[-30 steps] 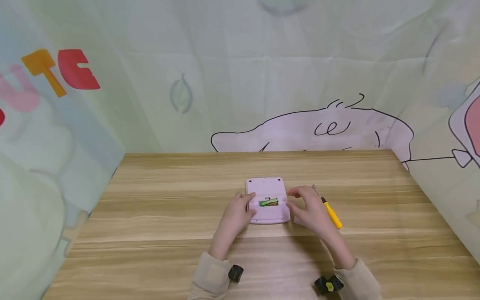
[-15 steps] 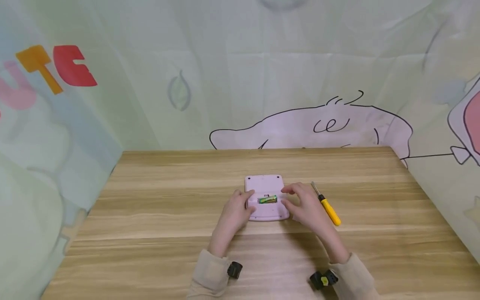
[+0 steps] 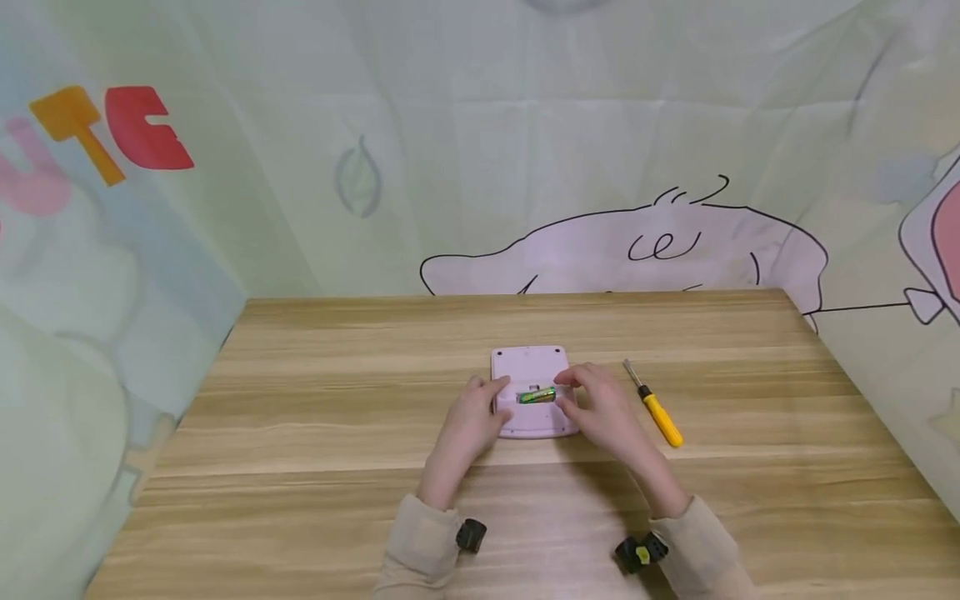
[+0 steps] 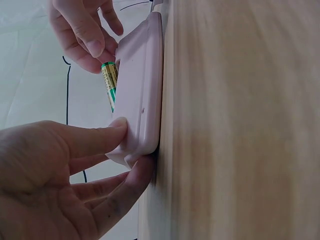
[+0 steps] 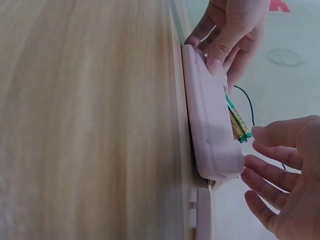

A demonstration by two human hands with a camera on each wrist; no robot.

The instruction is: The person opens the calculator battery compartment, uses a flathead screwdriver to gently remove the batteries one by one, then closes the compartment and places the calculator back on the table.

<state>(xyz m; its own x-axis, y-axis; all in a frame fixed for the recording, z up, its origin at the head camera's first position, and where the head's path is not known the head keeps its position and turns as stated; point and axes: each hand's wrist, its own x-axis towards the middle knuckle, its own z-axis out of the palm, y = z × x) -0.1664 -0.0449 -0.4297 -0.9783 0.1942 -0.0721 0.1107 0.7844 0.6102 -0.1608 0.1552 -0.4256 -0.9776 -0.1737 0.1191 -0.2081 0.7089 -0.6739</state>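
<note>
A pale pink calculator [image 3: 529, 364] lies back side up on the table with its battery compartment uncovered. Green-and-gold batteries [image 3: 537, 397] sit tilted in that compartment, their right ends raised; the right wrist view shows two batteries [image 5: 240, 125] sticking out. My left hand [image 3: 471, 421] grips the calculator's left edge, thumb [image 4: 117, 131] on top and fingers against the underside. My right hand [image 3: 600, 408] is at the right edge, fingers loosely bent. Its thumb tip [image 5: 260, 132] is close to the battery ends, while other fingertips touch the casing or nearly do; contact with the batteries is unclear.
A screwdriver [image 3: 662, 417] with a yellow handle lies right of my right hand, its shaft pointing away from me. A flat pink piece [image 5: 203, 215] lies on the wooden table [image 3: 337, 400] beside the calculator. A printed curtain [image 3: 480, 150] hangs behind the table.
My right hand has moved left, from beside the calculator to over its right edge near the batteries. The left hand keeps its grip on the calculator. The view has shifted slightly.
</note>
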